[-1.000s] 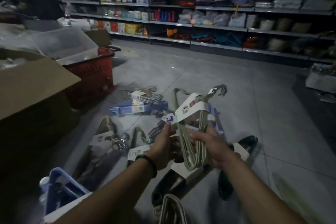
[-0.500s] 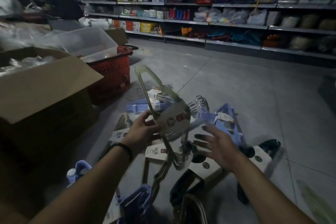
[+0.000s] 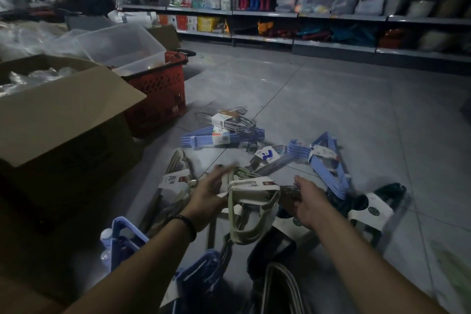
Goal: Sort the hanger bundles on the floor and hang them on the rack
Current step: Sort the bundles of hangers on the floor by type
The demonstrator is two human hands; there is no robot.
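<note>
Just above the floor pile, my left hand (image 3: 210, 197) grips a beige hanger bundle (image 3: 251, 214) with a white paper band. The bundle lies sideways, its metal hooks pointing right. My right hand (image 3: 309, 202) reaches to those hooks with loose, spread fingers. On the grey floor lie more bundles: blue ones (image 3: 219, 138) (image 3: 328, 168), a grey metal one (image 3: 229, 120), a beige one (image 3: 175, 178) and a black one with a white label (image 3: 372, 210). No rack is in view.
An open cardboard box (image 3: 63, 112) stands at the left, with a red basket (image 3: 159, 94) carrying a clear plastic bin (image 3: 119, 46) behind it. Stocked store shelves (image 3: 305, 15) run along the back. More blue hangers (image 3: 201, 275) lie near my arms.
The beige bundle has swung from upright to sideways and lower in my left hand. My right hand, which had let go, has moved in to its hooks.
</note>
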